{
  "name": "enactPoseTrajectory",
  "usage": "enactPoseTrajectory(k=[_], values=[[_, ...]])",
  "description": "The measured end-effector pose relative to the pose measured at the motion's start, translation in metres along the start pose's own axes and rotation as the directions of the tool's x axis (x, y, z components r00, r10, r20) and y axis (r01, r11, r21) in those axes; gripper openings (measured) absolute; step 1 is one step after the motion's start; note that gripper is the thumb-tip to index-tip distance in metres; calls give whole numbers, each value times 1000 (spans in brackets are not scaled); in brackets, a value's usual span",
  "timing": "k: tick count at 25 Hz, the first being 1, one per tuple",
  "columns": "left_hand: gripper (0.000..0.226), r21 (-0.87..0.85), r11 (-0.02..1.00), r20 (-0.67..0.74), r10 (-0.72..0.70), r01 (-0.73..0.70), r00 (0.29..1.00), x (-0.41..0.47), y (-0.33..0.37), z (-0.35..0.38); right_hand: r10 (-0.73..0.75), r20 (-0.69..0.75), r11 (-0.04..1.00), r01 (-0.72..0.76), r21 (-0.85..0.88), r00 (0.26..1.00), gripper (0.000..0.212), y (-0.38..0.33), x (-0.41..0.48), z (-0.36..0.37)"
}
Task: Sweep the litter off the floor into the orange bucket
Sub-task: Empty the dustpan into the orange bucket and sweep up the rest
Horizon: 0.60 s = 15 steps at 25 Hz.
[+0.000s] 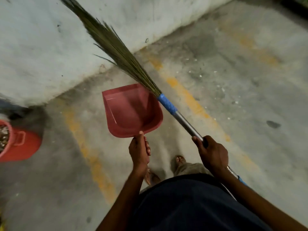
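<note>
Standing left of hands: orange bucket

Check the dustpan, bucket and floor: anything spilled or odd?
Nothing looks spilled or damaged. The dustpan is empty, the orange bucket holds litter, and small pale bits lie scattered on the floor to the right, unswept.

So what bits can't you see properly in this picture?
In the head view the round orange plastic bucket is cut off by the left edge; its contents are blurred.
The handle of the red plastic dustpan is hidden inside the left hand.
The long grass broom in the right hand runs off the top edge, hiding its bristle tips.
Pale specks on the concrete floor are too small to identify.
</note>
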<state>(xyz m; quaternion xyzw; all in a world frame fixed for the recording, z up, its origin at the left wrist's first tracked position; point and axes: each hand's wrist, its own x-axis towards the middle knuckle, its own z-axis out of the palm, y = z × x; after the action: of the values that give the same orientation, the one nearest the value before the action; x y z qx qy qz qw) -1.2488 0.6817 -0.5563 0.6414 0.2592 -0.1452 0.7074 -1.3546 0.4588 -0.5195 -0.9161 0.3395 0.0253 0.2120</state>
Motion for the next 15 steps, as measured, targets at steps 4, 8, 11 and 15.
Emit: enactPoseTrajectory(k=[4, 8, 11, 15], values=[[37, 106, 994, 154, 3, -19, 988, -35, -20, 81, 199, -41, 977, -194, 92, 979, 66, 83, -19, -19], [37, 181, 981, 284, 12, -66, 959, -69, -50, 183, 337, -96, 934, -319, 161, 937, 59, 177, -21, -57], [38, 222, 973, 328, -13, -64, 945, -107, -84, 263, 445, -99, 888, -424, 179, 890, 56, 251, -15, -92], [36, 295, 954, 431, -86, -50, 898, -156, -122, 362, 532, -159, 838, -490, 238, 832, 59, 336, 1, -129]])
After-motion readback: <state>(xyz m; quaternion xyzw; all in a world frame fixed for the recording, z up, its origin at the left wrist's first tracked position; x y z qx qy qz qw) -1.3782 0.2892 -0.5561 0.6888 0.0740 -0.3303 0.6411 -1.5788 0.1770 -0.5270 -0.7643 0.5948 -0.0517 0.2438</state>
